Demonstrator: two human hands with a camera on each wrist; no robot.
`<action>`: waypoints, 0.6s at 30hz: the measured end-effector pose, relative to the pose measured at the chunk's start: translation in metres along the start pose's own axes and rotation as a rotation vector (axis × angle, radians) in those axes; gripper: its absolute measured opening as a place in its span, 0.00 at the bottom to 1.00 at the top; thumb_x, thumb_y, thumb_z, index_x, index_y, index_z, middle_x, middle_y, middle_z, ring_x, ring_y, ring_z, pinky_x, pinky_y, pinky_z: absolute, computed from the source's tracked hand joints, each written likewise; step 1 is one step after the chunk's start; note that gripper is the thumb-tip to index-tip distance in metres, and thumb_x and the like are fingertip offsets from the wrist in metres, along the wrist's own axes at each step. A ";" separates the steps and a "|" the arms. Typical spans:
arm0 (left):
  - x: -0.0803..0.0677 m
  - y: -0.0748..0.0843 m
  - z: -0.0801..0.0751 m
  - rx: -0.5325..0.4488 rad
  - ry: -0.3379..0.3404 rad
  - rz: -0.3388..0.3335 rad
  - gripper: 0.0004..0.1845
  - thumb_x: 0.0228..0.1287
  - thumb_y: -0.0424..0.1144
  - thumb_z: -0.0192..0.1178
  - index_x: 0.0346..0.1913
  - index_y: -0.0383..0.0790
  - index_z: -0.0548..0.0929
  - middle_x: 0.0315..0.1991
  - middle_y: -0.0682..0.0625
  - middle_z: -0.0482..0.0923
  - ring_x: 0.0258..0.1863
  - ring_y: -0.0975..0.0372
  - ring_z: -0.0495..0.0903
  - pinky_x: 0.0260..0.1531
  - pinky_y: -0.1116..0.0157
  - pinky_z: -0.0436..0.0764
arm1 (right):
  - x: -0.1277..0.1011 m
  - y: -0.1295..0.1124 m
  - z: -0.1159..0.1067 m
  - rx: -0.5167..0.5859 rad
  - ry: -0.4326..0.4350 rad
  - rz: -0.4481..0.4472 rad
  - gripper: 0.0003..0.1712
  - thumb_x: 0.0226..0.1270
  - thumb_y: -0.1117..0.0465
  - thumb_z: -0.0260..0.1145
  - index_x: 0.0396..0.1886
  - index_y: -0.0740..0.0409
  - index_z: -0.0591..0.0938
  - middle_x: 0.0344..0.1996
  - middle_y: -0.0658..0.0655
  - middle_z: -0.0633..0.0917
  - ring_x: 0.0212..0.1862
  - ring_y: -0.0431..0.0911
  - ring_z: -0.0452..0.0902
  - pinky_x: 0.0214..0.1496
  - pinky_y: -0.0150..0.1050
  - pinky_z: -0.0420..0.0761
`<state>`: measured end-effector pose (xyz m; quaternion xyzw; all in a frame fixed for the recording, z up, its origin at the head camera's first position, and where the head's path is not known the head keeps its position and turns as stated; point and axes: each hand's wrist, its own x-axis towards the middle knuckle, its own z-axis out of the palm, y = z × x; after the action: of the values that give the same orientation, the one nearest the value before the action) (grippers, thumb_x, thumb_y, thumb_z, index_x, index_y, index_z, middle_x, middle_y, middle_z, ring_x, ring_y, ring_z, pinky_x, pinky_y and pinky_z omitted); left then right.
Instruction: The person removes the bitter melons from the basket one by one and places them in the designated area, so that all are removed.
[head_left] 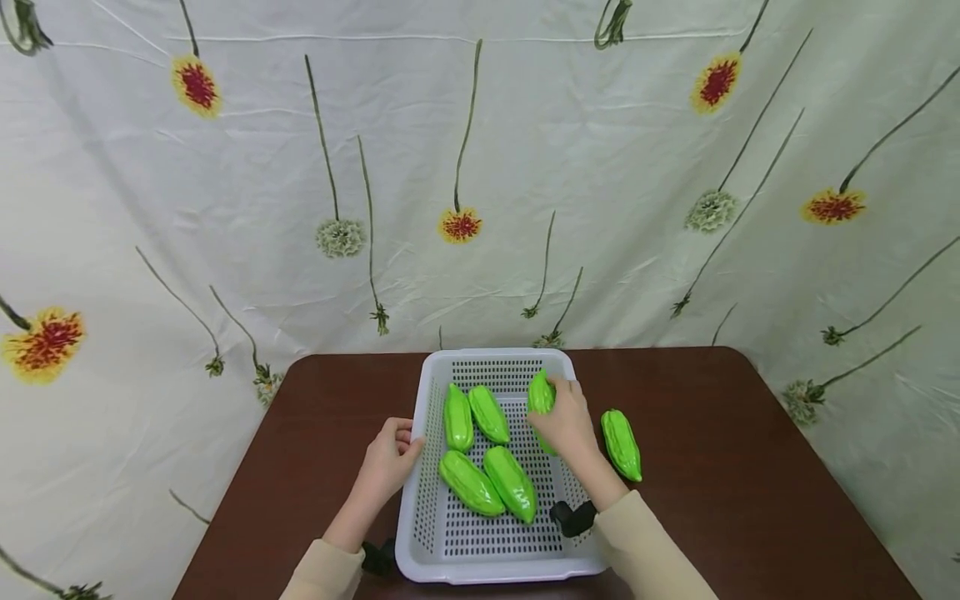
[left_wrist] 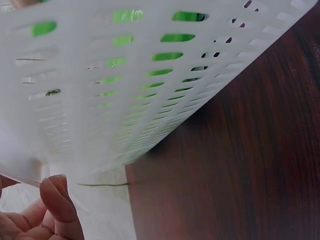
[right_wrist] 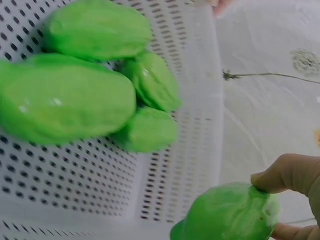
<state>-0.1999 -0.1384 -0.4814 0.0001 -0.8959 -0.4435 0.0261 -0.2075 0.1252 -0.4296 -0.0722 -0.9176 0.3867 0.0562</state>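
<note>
Fingers (head_left: 558, 390) of the right hand (head_left: 566, 421) are curled around a glossy, ridged green gourd (head_left: 539, 395); the basket (head_left: 442, 542) rim is gripped by the left hand (head_left: 388, 462)

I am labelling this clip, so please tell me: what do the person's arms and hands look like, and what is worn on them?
Both hands, left hand and right hand, are bare, with no gloves or rings visible. Each arm has a long beige sleeve. A small black device sits at each wrist.
</note>
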 end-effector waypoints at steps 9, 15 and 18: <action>0.000 -0.003 0.000 -0.028 -0.033 -0.020 0.19 0.67 0.34 0.60 0.57 0.29 0.72 0.41 0.40 0.78 0.33 0.59 0.77 0.31 0.63 0.81 | 0.011 0.012 -0.045 0.047 0.093 0.004 0.39 0.59 0.61 0.67 0.70 0.61 0.66 0.61 0.67 0.69 0.55 0.60 0.71 0.52 0.56 0.77; 0.000 -0.004 -0.001 -0.034 -0.042 -0.018 0.20 0.67 0.34 0.60 0.58 0.28 0.72 0.41 0.40 0.77 0.33 0.59 0.77 0.31 0.62 0.81 | 0.014 0.026 -0.072 0.056 0.095 0.044 0.40 0.62 0.60 0.66 0.72 0.61 0.63 0.63 0.67 0.66 0.59 0.62 0.69 0.56 0.58 0.75; 0.001 -0.005 -0.001 -0.040 -0.043 -0.016 0.20 0.67 0.34 0.60 0.58 0.28 0.71 0.41 0.40 0.77 0.33 0.59 0.77 0.31 0.62 0.82 | 0.014 0.034 -0.083 0.055 0.102 0.047 0.40 0.63 0.59 0.66 0.73 0.61 0.63 0.62 0.67 0.67 0.58 0.62 0.69 0.56 0.58 0.75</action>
<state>-0.2008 -0.1419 -0.4846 -0.0028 -0.8872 -0.4613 0.0033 -0.2054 0.2097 -0.3953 -0.1117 -0.9007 0.4088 0.0959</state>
